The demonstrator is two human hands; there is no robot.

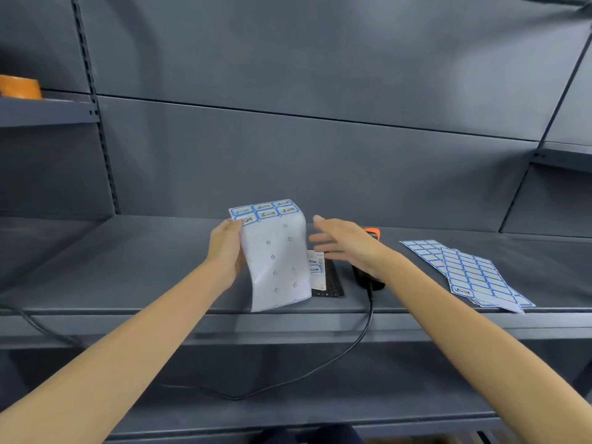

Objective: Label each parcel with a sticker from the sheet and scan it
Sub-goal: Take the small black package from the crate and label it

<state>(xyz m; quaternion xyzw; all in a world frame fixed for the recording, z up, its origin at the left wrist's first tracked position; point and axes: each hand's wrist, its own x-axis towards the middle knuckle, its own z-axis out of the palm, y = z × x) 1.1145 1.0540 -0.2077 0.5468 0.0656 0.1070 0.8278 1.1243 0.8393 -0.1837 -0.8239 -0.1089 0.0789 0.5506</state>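
My left hand (226,251) holds a sticker sheet (275,261) by its left edge, upright above the shelf; most labels are peeled off and a few blue-bordered written ones remain at the top. My right hand (346,243) hovers open to the right of the sheet, fingers straight, holding nothing. Below it lies a flat black parcel (333,285) with a white label and a blue-bordered sticker (315,269) on it. A black barcode scanner (368,280) with an orange tip lies on the shelf under my right wrist.
Several sticker sheets (471,270) with blue-bordered labels are fanned out on the grey shelf (128,267) at the right. The scanner's black cable (365,328) drops over the front edge. An orange tape roll (20,87) sits on the upper left shelf.
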